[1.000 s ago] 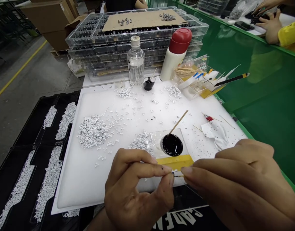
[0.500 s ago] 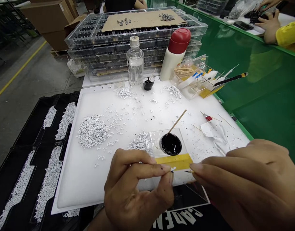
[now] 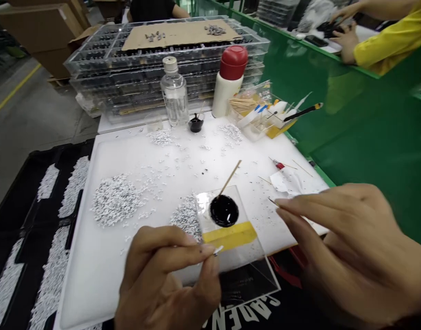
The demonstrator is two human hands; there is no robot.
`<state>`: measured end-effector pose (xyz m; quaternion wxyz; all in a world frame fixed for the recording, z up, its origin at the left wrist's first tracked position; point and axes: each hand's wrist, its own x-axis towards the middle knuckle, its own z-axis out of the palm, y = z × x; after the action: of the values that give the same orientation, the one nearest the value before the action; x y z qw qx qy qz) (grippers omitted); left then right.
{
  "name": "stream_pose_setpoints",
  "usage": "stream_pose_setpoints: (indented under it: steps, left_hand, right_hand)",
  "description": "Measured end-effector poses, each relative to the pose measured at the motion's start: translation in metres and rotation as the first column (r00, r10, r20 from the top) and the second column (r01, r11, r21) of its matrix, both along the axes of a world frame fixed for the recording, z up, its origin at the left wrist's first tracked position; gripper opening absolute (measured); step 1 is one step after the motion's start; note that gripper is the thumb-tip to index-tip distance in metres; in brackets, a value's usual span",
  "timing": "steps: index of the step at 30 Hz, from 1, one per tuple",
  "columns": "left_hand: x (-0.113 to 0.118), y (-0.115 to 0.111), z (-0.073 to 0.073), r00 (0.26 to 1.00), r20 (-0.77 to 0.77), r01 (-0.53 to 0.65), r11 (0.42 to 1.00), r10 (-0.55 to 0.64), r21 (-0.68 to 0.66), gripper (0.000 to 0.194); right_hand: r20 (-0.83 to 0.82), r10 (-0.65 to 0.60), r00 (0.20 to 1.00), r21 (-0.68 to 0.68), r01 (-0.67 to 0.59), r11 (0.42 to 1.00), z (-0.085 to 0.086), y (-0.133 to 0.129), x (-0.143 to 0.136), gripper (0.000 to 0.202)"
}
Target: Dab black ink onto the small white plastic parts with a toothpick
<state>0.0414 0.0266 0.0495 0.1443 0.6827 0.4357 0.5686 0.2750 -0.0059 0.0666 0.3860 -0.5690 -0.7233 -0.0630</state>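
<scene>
Head view: compare the present state with that of a second ago; your right hand (image 3: pixel 347 247) has withdrawn from the small white piece (image 3: pixel 218 250), and the gap between the two has widened. Use the black liquid pool (image 3: pixel 224 211) as the reference for all positions.

Your left hand (image 3: pixel 165 279) is on the near side of the pool and to its left; thumb and forefinger pinch the small white piece, which projects from the fingertips just nearer to you than the pool, by the yellow tape (image 3: pixel 231 234). Your right hand is to the right of the pool; its thumb and fingers pinch a fine-pointed tool (image 3: pixel 272 201), the tip directed back toward the pool and touching neither the liquid nor the piece.

Treat this separation as a likely break between touches of the tip; the piece remains gripped, so work on it may be either complete or unfinished; a dark spot shows near its held end, too small to assess. Note the wooden stick (image 3: pixel 230 178) leaning at the far edge of the pool; a heap of white pieces (image 3: pixel 188 215) lies to its left.
</scene>
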Motion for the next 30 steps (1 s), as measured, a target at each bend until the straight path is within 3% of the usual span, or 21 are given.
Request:
stream_pose_setpoints:
  steps: [2, 5, 8, 12, 16, 19, 24, 28, 30]
  left_hand:
    - [0.001, 0.0, -0.004, 0.999, 0.035, -0.03, 0.997, 0.028, 0.068, 0.012]
    - [0.004, 0.0, -0.006, 0.999, 0.038, -0.022, 0.993, 0.018, 0.114, 0.014]
    - [0.007, -0.001, -0.004, 1.0, 0.015, 0.005, 0.996, -0.006, 0.09, 0.02]
    - [0.005, -0.001, 0.001, 0.998, -0.022, 0.06, 0.997, -0.059, 0.056, 0.026]
    - [-0.007, 0.004, 0.001, 0.985, -0.103, 0.147, 0.988, -0.141, 0.053, 0.028]
    - [-0.013, 0.005, 0.0, 0.972, -0.151, 0.195, 0.977, -0.182, 0.082, 0.032]
    - [-0.003, 0.0, 0.002, 0.99, -0.093, 0.114, 0.991, -0.106, 0.077, 0.027]
    - [0.003, 0.001, 0.004, 0.993, -0.07, 0.094, 0.994, -0.09, 0.058, 0.022]
    - [0.002, 0.003, 0.005, 0.989, -0.088, 0.122, 0.992, -0.119, 0.04, 0.021]
  right_hand:
    - [0.044, -0.067, 0.997, 0.009, 0.067, 0.998, -0.012, 0.004, 0.006, 0.022]
    - [0.119, -0.057, 0.991, -0.101, 0.069, 0.993, -0.034, 0.008, 0.01, 0.006]
    - [0.183, -0.045, 0.982, -0.172, 0.077, 0.982, -0.052, 0.009, 0.012, 0.014]
    - [0.276, -0.068, 0.959, -0.216, 0.131, 0.967, -0.064, 0.013, 0.029, 0.011]
    - [0.342, -0.222, 0.913, -0.174, 0.293, 0.94, -0.074, 0.03, 0.061, 0.018]
    - [0.38, -0.242, 0.893, -0.198, 0.334, 0.922, -0.081, 0.045, 0.076, 0.021]
    - [0.311, -0.204, 0.928, -0.19, 0.271, 0.944, -0.078, 0.058, 0.079, 0.02]
    - [0.029, -0.151, 0.988, -0.076, 0.153, 0.985, -0.058, 0.051, 0.058, 0.015]
    - [-0.149, -0.133, 0.98, -0.016, 0.132, 0.991, -0.045, 0.039, 0.041, 0.005]
